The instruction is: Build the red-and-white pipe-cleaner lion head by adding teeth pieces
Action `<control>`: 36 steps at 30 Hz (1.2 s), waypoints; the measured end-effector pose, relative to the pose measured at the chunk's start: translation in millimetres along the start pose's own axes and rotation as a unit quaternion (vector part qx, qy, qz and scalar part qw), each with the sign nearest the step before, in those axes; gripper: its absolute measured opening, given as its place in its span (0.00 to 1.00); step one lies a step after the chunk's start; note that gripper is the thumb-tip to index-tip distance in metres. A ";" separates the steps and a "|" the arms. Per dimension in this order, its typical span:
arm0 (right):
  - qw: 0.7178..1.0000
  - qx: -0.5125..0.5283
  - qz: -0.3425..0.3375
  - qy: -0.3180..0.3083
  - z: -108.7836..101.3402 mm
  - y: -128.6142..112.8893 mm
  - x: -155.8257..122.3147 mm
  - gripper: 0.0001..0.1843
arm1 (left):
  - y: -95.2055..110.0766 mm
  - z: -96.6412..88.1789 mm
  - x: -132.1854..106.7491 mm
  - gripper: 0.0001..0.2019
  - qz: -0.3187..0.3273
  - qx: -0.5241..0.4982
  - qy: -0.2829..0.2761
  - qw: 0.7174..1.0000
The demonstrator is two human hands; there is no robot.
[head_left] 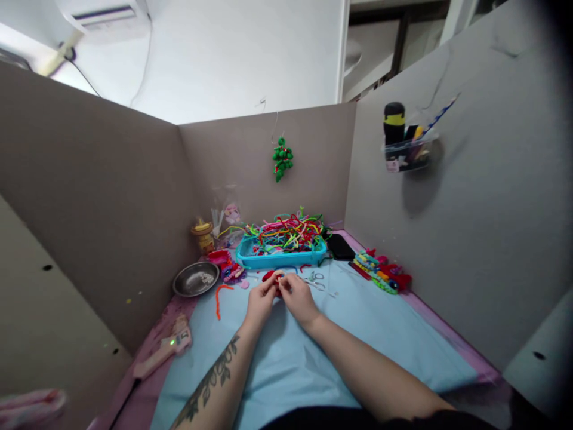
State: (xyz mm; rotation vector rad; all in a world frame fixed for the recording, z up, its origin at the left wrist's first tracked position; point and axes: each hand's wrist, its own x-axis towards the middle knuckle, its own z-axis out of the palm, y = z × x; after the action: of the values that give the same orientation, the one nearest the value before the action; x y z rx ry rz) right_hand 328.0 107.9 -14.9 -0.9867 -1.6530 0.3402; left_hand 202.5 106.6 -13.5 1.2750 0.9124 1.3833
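Above the blue cloth [371,316], my left hand [260,300] and my right hand [299,297] meet with fingers pinched together. Between them is a small red fuzzy piece [268,276], perhaps of pipe cleaner, with a pale bit at its top. My fingers cover most of it, so its shape is unclear. Just beyond the right hand lies a pair of scissors [319,285]. An orange pipe cleaner [218,303], bent at its top, rests left of my left hand.
A blue tray [282,261] heaped with coloured pipe cleaners stands behind my hands. At left are a metal bowl [182,286] with small white bits and a pink glue gun [163,352] with a green light. Finished colourful pieces [382,275] and a black phone [340,247] lie at right.
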 end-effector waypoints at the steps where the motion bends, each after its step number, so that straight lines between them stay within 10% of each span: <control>1: 1.000 -0.006 -0.002 0.001 0.0 0.0 -0.1 0.08 | 1.2 1.2 -0.6 0.19 0.001 0.005 0.003 1.000; 36: 0.996 -0.076 0.035 -0.006 1.9 4.7 -2.4 0.04 | 5.9 4.5 -3.2 0.21 0.040 0.042 -0.034 0.998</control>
State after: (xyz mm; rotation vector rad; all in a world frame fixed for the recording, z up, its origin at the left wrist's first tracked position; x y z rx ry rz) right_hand 328.3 109.5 -20.3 -1.1598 -1.6764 0.2696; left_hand 205.7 101.8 -7.8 1.4258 0.8898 1.3671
